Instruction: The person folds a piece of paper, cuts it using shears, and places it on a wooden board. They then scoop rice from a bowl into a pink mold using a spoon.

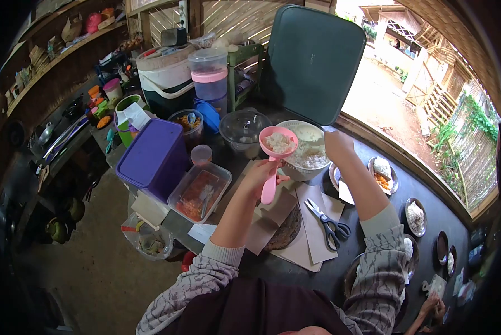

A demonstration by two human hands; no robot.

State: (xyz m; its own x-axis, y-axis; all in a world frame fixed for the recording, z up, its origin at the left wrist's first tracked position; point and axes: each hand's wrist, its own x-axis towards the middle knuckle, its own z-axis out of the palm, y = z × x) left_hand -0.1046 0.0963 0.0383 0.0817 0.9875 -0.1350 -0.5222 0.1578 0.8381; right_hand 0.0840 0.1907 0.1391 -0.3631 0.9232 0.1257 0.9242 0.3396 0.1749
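Note:
A pink scoop (268,187) heaped with white rice (279,143) is in my left hand (257,177), whose fingers wrap round its handle. The scoop is held at the left rim of a pale bowl (299,172) of rice. Over the bowl's right side is my right hand (337,146), its fingers closed on the end of a white rice paddle (309,133) that lies over the rice. Below the bowl, brown paper sheets (313,234) lie on the dark table, with black-handled scissors (329,224) on top.
Left of the paper stand a clear container of red food (200,191) and a purple box (153,153). A clear lidded bowl (245,132) sits behind. Plates of rice (416,216) line the right side. Another person's hands (431,307) are at the lower right.

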